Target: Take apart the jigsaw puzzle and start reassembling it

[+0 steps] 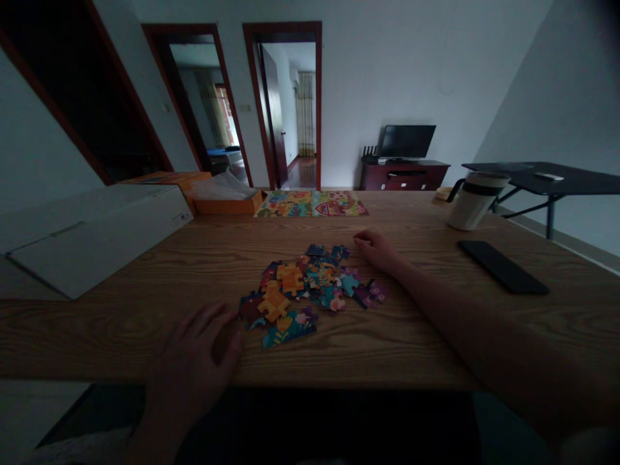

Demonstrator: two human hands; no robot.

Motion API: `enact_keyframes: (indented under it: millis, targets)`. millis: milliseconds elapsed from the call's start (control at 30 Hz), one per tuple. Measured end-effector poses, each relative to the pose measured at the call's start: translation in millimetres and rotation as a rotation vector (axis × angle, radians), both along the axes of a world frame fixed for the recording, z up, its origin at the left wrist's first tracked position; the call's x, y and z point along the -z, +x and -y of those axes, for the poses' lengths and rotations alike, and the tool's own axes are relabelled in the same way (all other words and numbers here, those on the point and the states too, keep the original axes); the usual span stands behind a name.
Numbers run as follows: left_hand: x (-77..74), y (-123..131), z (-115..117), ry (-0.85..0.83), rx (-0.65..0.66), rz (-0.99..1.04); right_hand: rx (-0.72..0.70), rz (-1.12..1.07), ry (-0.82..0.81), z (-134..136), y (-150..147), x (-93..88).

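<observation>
A heap of several colourful jigsaw pieces (303, 290) lies in the middle of the wooden table (145, 310). My left hand (198, 361) rests flat near the front edge, fingers spread, its fingertips just left of the heap and touching nothing else. My right hand (375, 248) reaches to the heap's far right side with its fingers curled under; I cannot make out whether a piece is in them. A partly assembled puzzle picture (312, 203) lies flat at the table's far edge.
A white cardboard box (97, 232) lies at the left, an open orange box (217, 194) behind it. A white mug with a lid (472, 200) and a black phone (501, 266) sit at the right. Two open doorways and a TV stand beyond.
</observation>
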State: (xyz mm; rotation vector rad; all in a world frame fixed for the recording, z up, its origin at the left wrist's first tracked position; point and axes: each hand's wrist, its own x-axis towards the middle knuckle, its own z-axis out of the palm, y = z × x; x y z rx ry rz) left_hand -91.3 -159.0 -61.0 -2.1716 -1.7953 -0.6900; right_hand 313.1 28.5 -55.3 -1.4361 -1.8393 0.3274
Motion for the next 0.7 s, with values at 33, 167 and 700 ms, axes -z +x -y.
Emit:
enact_keyframes:
  millis: [33, 167, 700]
  targets:
    - [-1.2, -0.6, -1.4, -0.02, -0.021, -0.001, -0.019, 0.001, -0.006, -0.7, -0.9, -0.3]
    - [-9.0, -0.8, -5.6, -0.106, -0.112, 0.025, -0.042, 0.012, -0.017, -5.2, -4.6, -1.3]
    - [-37.2, 15.9, 3.3, -0.255, -0.221, 0.076, -0.092, 0.17, -0.072, -2.8, -20.9, -15.3]
